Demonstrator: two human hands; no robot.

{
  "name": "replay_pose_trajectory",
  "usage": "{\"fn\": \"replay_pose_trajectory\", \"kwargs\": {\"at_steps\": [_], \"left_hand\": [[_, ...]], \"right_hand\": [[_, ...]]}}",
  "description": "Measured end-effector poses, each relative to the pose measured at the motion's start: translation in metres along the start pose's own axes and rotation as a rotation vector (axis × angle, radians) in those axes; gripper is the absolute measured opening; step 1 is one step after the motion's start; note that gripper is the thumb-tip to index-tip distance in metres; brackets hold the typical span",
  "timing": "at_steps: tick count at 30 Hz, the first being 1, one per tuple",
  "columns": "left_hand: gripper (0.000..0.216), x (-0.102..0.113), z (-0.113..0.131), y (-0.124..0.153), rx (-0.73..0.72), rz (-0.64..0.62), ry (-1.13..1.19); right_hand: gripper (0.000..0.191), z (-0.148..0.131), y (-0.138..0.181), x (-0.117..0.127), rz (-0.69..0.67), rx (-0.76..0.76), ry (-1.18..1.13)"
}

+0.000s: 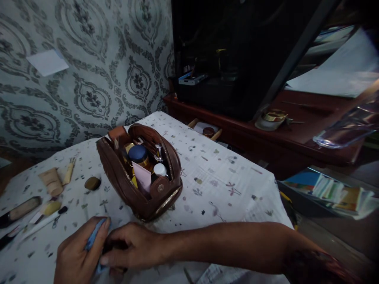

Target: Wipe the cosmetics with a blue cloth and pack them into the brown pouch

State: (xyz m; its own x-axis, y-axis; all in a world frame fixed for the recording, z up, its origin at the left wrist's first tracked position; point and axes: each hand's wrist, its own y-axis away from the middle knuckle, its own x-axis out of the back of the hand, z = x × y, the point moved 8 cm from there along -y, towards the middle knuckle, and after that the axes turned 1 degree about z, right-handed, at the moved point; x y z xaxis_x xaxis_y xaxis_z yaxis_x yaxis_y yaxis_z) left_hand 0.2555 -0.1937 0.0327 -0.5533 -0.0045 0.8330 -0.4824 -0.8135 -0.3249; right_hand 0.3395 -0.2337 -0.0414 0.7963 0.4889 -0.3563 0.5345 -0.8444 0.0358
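Note:
My left hand [78, 252] is closed around a crumpled blue cloth [94, 234], which shows between thumb and fingers. Against it, my right hand [133, 244] is curled with thumb and fingers together; something dark sits in its grip, too hidden to name. Just beyond both hands stands a brown toiletry bag [118, 181], unzipped and wide open. Inside it are a jar with a blue lid [138, 154], a pale pink tube [142, 177] and a bottle with a white cap [160, 170].
Left on the patterned tablecloth [213, 177] lie a beige tube [51, 181], a slim tube [69, 171], a dark oval item [92, 183], a yellow sponge [52, 208] and several brushes. A reddish-brown cabinet [237, 138] with a large dark screen [231, 51] stands behind at right.

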Motion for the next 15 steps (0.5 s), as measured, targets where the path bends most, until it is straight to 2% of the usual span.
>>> {"fn": "replay_pose_trajectory", "kwargs": {"at_steps": [3,6,11,15], "left_hand": [[0.034,-0.002,0.005,-0.004,-0.033,-0.013,-0.029],[0.034,-0.004,0.007,-0.006,-0.037,-0.017,-0.036],[0.033,0.002,0.003,-0.007,-0.022,0.026,-0.038],[0.034,0.012,0.002,-0.004,0.05,0.106,-0.041]], "right_hand": [[0.035,-0.013,0.005,0.007,0.121,0.051,0.322],[0.038,-0.018,0.008,0.008,0.158,0.053,0.472],[0.034,-0.019,0.011,0.012,0.177,0.023,0.423],[0.052,-0.016,0.012,0.021,0.297,-0.017,0.352]]}}
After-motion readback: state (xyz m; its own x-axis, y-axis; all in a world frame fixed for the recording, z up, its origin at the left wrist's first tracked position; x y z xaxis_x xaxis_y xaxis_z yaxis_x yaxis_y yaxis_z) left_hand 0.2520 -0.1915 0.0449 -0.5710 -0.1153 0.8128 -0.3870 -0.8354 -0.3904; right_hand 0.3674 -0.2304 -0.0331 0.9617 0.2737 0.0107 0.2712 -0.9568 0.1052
